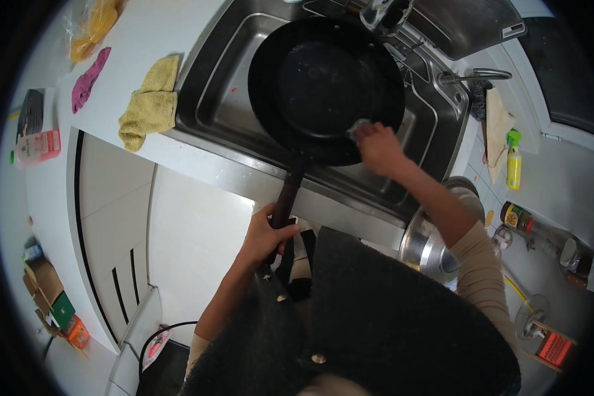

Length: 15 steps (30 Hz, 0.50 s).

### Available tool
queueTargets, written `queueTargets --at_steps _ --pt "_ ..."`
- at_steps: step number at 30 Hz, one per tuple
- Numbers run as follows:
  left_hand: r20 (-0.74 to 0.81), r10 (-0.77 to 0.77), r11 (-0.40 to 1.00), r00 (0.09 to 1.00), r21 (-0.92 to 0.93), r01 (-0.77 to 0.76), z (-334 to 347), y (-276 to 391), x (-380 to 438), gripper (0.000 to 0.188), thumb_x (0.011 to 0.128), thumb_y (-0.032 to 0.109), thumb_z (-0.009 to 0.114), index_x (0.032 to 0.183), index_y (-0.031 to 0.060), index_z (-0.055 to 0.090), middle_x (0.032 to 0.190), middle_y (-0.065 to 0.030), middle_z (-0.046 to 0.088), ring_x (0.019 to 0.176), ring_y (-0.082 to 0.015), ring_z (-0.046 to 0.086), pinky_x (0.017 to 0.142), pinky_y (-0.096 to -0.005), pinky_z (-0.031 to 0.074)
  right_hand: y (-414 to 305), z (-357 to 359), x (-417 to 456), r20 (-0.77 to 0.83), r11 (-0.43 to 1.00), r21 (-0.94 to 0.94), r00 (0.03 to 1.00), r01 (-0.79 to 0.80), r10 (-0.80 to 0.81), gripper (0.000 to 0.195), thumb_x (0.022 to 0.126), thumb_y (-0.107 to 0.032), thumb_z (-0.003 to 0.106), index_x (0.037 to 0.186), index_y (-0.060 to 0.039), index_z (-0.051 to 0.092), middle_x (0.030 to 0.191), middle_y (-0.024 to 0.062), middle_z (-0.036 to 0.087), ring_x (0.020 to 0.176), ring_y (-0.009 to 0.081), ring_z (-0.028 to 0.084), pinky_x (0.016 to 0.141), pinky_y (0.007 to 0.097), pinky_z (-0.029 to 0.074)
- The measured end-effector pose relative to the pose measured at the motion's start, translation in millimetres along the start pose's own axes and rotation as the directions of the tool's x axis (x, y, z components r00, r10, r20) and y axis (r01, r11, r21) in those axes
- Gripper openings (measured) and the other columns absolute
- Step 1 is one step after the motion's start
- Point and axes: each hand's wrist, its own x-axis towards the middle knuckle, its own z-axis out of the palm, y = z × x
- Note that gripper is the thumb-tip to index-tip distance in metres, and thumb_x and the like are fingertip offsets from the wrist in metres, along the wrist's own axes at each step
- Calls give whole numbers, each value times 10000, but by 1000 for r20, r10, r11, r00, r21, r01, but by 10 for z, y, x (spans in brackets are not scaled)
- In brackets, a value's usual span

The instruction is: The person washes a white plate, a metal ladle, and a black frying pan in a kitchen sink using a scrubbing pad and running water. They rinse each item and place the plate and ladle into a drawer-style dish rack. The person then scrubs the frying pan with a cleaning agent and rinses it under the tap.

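A large black frying pan (pixel 321 84) lies face up over the stainless steel sink (pixel 227 94), its handle pointing back at me. My left hand (pixel 265 235) grips the dark brown pan handle (pixel 285 198) near its end. Against the pan's inner wall, on the right near side, my right hand (pixel 380 148) presses a small pale, partly see-through scrubber or pad (pixel 359 127). The fingers hide most of that pad, so its exact kind is unclear.
A yellow cloth (pixel 151 106) hangs over the counter edge left of the sink. The faucet (pixel 475 75) rises at the right. A steel pot (pixel 428 242) stands beside my right forearm. Farther right are a yellow spray bottle (pixel 514 163) and a jar (pixel 515 216).
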Motion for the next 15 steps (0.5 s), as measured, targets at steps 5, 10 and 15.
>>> queueTargets --at_steps 5,10,15 --pt "21 14 1000 1000 -11 -13 12 38 -1 304 765 80 729 945 -16 504 628 -31 538 407 -91 482 369 -231 369 -649 -63 224 94 872 487 996 -51 6 209 795 -89 503 913 1 650 915 178 651 950 319 585 764 437 476" --pt "49 42 999 998 17 -43 -21 -49 60 339 764 81 732 986 -24 499 621 -27 530 411 -93 485 371 -233 370 -863 -89 309 -158 489 861 987 142 -9 281 814 9 490 1039 -3 659 1023 170 644 869 278 618 743 342 477" --pt "19 53 998 998 -17 -53 4 -48 24 365 769 98 737 1012 -40 502 602 -26 532 407 -91 482 377 -227 371 135 -261 0 156 999 8 987 35 -36 269 739 -66 626 981 -146 709 962 66 667 1037 257 566 903 484 386"
